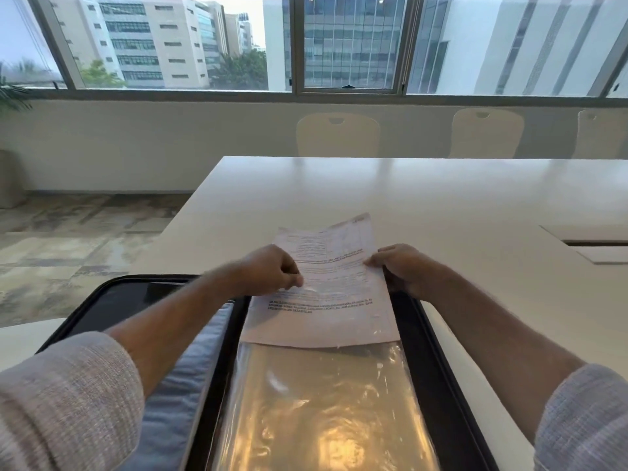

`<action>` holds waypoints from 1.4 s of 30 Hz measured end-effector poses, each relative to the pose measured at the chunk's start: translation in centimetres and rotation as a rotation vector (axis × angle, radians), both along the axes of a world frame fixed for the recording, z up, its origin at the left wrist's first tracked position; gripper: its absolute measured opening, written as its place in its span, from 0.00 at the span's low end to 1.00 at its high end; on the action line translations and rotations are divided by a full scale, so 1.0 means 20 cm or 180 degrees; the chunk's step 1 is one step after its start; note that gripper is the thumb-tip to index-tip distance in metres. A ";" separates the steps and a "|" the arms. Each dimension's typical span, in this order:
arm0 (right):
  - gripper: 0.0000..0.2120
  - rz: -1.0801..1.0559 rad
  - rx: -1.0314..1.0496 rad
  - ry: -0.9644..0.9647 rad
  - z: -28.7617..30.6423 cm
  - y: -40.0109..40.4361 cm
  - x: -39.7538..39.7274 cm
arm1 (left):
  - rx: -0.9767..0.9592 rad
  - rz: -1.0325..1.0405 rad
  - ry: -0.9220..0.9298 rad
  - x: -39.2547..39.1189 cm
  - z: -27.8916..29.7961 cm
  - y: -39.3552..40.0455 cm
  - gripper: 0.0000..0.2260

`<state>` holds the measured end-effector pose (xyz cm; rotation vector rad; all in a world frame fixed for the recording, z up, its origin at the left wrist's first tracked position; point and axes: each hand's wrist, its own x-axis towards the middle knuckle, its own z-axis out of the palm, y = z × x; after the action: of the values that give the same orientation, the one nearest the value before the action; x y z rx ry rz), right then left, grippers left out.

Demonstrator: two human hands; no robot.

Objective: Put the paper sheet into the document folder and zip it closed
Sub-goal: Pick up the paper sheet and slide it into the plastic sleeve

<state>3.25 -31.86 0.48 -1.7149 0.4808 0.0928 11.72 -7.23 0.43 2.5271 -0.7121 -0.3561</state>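
Each grip pinched a side edge of the paper sheet (326, 287): the left hand (272, 270) with curled fingers on its left edge, the right hand (397, 266) on its right. The sheet's near end lay over the glossy clear sleeves (319, 402) of the open black document folder (438, 351), its far end raised over the white surface (441, 198).

head-worn view, facing forward and down

White paper sheet (326, 287) showing black print, document folder (438, 351) showing black, table (441, 198) appearing white, sleeves (68, 396) showing grey.
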 end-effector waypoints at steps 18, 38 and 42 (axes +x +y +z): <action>0.18 0.0316 -0.0188 0.0090 0.02 -0.07 -0.11 | -0.0559 -0.0569 0.0440 -0.24 0.03 -0.35 0.06; 0.06 0.0618 0.0177 0.0127 0.02 -0.11 -0.10 | -0.1296 -0.0054 0.0119 -0.21 0.00 -0.47 0.10; 0.04 0.0679 0.0048 0.0300 0.04 -0.11 -0.11 | -0.1382 -0.0041 0.0134 -0.22 -0.01 -0.48 0.10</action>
<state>0.99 -34.04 1.31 -1.7483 0.3639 0.3311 7.25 -16.74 0.28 2.1005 -0.7032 -0.2283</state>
